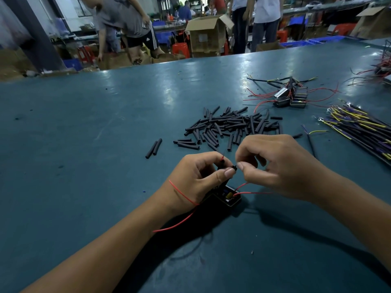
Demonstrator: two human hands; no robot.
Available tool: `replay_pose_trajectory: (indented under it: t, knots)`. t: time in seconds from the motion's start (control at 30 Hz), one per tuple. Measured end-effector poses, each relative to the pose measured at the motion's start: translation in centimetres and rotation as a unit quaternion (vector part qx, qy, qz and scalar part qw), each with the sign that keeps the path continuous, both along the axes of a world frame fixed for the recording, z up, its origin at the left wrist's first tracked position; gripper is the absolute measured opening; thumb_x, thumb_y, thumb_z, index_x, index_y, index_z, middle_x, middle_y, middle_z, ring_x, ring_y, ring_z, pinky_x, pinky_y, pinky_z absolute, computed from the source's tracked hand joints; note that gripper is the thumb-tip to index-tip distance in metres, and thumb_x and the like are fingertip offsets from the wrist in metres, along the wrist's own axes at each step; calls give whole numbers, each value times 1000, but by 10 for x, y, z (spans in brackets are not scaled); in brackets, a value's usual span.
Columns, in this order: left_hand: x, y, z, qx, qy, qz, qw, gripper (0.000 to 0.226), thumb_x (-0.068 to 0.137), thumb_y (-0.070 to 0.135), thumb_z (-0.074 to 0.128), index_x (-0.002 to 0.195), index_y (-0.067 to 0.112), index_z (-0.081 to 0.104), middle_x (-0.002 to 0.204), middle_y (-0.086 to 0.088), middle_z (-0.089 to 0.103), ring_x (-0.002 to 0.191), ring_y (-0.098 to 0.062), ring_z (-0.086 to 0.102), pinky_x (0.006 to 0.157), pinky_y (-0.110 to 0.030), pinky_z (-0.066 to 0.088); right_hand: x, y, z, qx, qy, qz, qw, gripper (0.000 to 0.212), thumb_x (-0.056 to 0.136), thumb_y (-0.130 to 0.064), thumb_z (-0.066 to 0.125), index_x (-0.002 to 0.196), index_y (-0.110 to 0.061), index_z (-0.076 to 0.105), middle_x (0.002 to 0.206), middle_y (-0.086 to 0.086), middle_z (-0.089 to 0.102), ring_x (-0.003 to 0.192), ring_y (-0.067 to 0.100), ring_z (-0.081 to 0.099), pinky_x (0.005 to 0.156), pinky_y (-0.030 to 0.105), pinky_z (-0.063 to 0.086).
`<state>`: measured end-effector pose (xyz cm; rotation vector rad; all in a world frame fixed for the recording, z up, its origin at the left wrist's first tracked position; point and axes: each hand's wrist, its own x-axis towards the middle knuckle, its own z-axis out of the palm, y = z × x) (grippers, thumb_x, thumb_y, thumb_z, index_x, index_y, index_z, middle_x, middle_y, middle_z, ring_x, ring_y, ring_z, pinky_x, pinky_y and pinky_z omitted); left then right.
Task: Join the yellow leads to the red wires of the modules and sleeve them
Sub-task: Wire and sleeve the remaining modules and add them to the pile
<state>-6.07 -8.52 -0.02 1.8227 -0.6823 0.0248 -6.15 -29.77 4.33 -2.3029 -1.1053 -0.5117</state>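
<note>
Pinching thin red wire (222, 159), both hands, boxy black module (229, 196), tubular sleeves (226, 127).

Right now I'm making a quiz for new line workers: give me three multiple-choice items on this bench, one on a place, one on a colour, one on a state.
1. Where does the pile of black sleeves lie?
A. Beyond the hands, mid-table
B. Inside a cardboard box
C. Under the left forearm

2. What colour is the wire draped over the left wrist?
A. Yellow
B. Red
C. Purple

3. What is the left hand doing?
A. Lying flat on the table
B. Pinching a small black piece with a red wire end
C. Lifting the bundle of leads

Answers:
1 A: the sleeves lie scattered on the green table past both hands.
2 B: the red wire crosses the wrist.
3 B: thumb and fingers close on the piece above the black module, the right hand pinching beside it.
</note>
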Motion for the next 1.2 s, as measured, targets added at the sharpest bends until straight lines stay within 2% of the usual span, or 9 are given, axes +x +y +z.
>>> replay_pose_trajectory:
  t: [0.1,0.23,0.37,0.57,0.7,0.83,1.03,1.1,1.2]
  knots:
    - [-1,1,0,10,-8,-14,1000,7,95,17,67,94,10,69,80,-5,73,71,-7,64,67,-20,48,1,-1,-2,-1,6,-3,1000,7,83,-13,64,78,-15,59,68,-13,50,64,4,44,62,13,34]
    - [-2,4,-2,30,-17,-8,999,8,96,16,66,97,8,68,86,0,75,79,-5,68,75,-19,51,5,0,-5,17,27,-8,999,7,82,-14,64,76,-15,60,65,-13,50,62,1,46,62,11,35]
    - [-2,4,-1,33,-24,-4,999,1,93,20,67,93,20,66,82,4,72,76,-6,66,75,-24,52,5,0,-6,42,54,-7,998,9,82,-15,64,74,-18,59,63,-15,51,60,5,49,59,13,36]
    - [-1,2,-3,5,-5,-9,1000,2,92,12,69,92,13,67,77,9,69,71,-1,62,71,-16,47,8,-2,-6,50,103,-8,993,9,84,-24,63,77,-28,60,70,-16,60,62,13,56,58,25,45]
    - [-2,2,-3,2,-4,-6,1000,2,93,11,69,92,12,67,78,7,70,72,-1,63,72,-17,48,9,-5,-4,28,92,3,995,2,85,-24,64,85,-24,66,73,-18,61,69,12,60,58,36,49]
    - [-3,1,-3,1,-4,-1,1000,6,92,17,69,92,11,68,78,0,71,73,-5,64,71,-22,51,7,-4,-2,18,72,15,997,1,85,-21,66,84,-21,66,72,-19,59,67,10,58,57,34,48]
    - [-4,1,-1,19,-23,5,1000,6,92,22,69,92,16,68,83,-5,72,76,-27,67,73,-40,55,5,-3,-1,-6,56,22,998,2,83,-19,65,82,-19,63,71,-18,56,67,8,56,61,23,44]
    - [-4,0,0,26,-26,6,999,6,92,22,69,93,16,69,83,-5,72,76,-26,67,72,-38,55,4,-3,0,-21,46,17,999,3,83,-19,63,81,-18,61,71,-15,56,67,8,53,61,19,42]
    - [-4,-1,0,35,-33,9,999,6,93,19,69,93,13,69,82,-2,72,74,-13,66,72,-26,53,3,-2,1,-34,55,1,998,5,85,-22,61,81,-20,58,69,-15,53,66,1,49,62,13,37]
